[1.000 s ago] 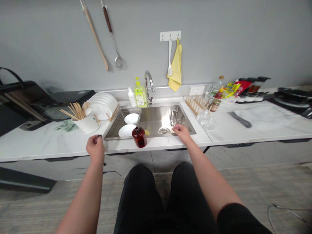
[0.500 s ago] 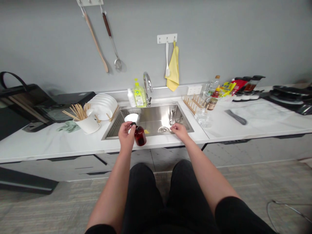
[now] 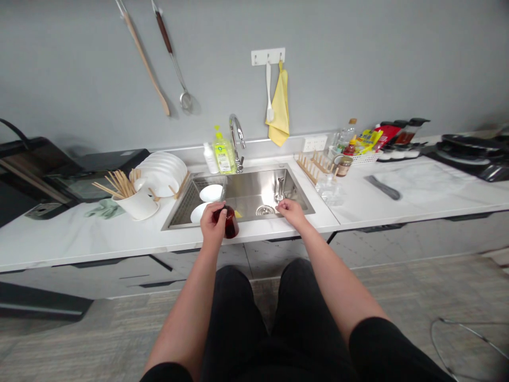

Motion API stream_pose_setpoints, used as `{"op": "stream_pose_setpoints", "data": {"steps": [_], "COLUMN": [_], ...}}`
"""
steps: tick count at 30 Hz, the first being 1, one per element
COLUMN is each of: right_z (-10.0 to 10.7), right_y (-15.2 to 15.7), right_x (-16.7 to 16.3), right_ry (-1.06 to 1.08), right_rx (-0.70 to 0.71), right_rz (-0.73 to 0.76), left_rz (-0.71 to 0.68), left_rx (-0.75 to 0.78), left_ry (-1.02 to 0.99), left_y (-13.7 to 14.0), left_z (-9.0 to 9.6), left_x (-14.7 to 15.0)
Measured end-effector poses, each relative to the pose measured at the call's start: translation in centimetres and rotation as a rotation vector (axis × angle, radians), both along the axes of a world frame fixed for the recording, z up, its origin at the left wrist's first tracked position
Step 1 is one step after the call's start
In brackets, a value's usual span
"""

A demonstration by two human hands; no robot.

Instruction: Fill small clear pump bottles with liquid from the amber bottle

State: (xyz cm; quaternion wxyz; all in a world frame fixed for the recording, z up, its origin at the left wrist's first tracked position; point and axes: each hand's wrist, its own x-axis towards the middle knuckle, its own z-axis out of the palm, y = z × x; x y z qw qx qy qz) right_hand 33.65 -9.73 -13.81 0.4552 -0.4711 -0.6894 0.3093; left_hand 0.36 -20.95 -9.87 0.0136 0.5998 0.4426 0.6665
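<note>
My left hand [image 3: 213,224] is closed around the upper part of a dark red-brown bottle [image 3: 231,225] at the sink's front edge. The thumb lies across the bottle's near side, and the hand hides its neck and top. My right hand [image 3: 291,211] hovers over the sink's front right edge with its fingertips pinched together. Whatever it holds, if anything, is too small to make out. A shiny metal shape [image 3: 280,190] shows just beyond those fingers; I cannot tell whether it is an object or a reflection. Two white bowls [image 3: 211,193] sit in the left part of the steel sink [image 3: 250,192].
Behind the sink stand a faucet [image 3: 237,139], a yellow-green soap bottle [image 3: 224,154] and a white bottle [image 3: 210,159]. White plates [image 3: 163,172] and a chopstick holder [image 3: 138,206] are on the left. To the right are a wooden rack [image 3: 308,168], glassware [image 3: 331,192] and a jar [image 3: 344,166].
My left hand has gone from pinching a black cap by the bottle's neck to wrapping round the bottle's top. The cap is now out of sight. My right hand has hardly moved.
</note>
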Motion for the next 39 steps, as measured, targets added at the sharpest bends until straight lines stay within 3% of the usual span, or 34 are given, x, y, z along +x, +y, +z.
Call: {"op": "stream_pose_setpoints", "data": {"steps": [5,9,12,15,17,19,22,28,32,35,39], "right_z": [0.3,1.8,2.5,1.8,0.8,-0.1,-0.8,-0.4,-0.7,-0.9,-0.6], "right_y": [0.0,-1.8,-6.7,-14.0,-18.7,-22.1,-24.7,-27.8,-29.8,-30.2,-30.3], "right_x": [-0.1,-0.6,-1.5,-2.7,-3.4,-3.8,-3.3,-0.9,0.0,0.3,0.3], "right_ry": [-0.010,-0.017,-0.007,0.041,0.085,0.118,0.101,-0.033,-0.064,-0.046,-0.021], "right_rx": [0.005,0.018,0.054,0.134,0.106,0.056,0.014,0.077,0.117,0.151,0.180], "right_rz": [0.003,0.010,0.096,0.444,0.553,0.513,0.434,0.372,0.413,0.389,0.341], "left_rz": [-0.017,0.026,-0.021,-0.141,-0.235,-0.283,-0.264,-0.159,-0.287,-0.411,-0.366], "left_rx": [-0.056,-0.061,-0.057,-0.037,-0.022,-0.029,-0.057,-0.216,-0.341,-0.344,-0.298], "left_ry": [0.044,0.050,0.003,-0.069,-0.138,-0.206,-0.244,-0.163,-0.208,-0.233,-0.328], "left_y": [-0.1,-2.1,-5.4,-9.4,-11.9,-13.8,-16.0,-20.2,-22.8,-22.9,-21.5], "left_z": [-0.8,-0.4,-0.2,-1.0,-1.8,-2.6,-3.3,-3.4,-3.3,-2.9,-1.8], "left_x": [0.8,2.0,3.7,6.4,8.3,10.0,11.0,8.8,8.5,9.3,10.4]}}
